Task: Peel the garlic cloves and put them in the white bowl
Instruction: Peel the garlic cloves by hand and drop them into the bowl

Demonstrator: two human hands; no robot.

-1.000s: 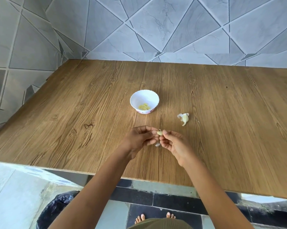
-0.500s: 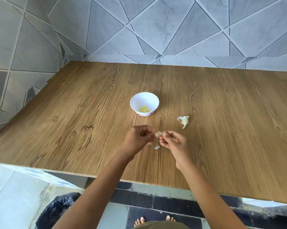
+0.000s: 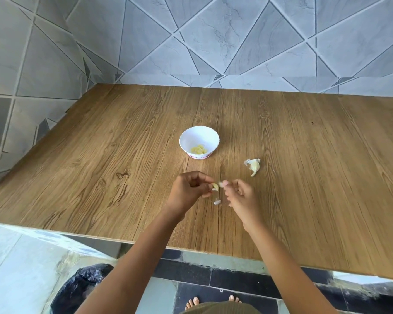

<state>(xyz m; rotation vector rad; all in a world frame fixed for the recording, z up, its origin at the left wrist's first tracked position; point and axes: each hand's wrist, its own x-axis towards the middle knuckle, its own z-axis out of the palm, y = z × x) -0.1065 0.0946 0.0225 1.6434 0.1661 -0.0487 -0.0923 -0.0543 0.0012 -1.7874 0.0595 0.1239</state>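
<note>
My left hand (image 3: 188, 191) pinches a small pale garlic clove (image 3: 215, 186) at its fingertips, just above the wooden table (image 3: 100, 168). My right hand (image 3: 241, 196) sits close beside it, blurred, and pinches a bit of papery skin (image 3: 221, 183) next to the clove. A scrap of skin (image 3: 217, 201) lies on the table under the hands. The white bowl (image 3: 210, 138) stands beyond the hands and holds several peeled yellowish cloves (image 3: 199, 149). More unpeeled garlic (image 3: 254, 166) lies to the right of the bowl.
Grey tiled walls close the table off at the back and left. The table's front edge runs just under my forearms. A bin lined with a black bag (image 3: 82, 288) stands on the floor at the lower left, with bare feet (image 3: 192, 302) below.
The hands have drawn slightly apart: the right hand has pulled to the right with a bit of skin, leaving the clove in the left fingertips.
</note>
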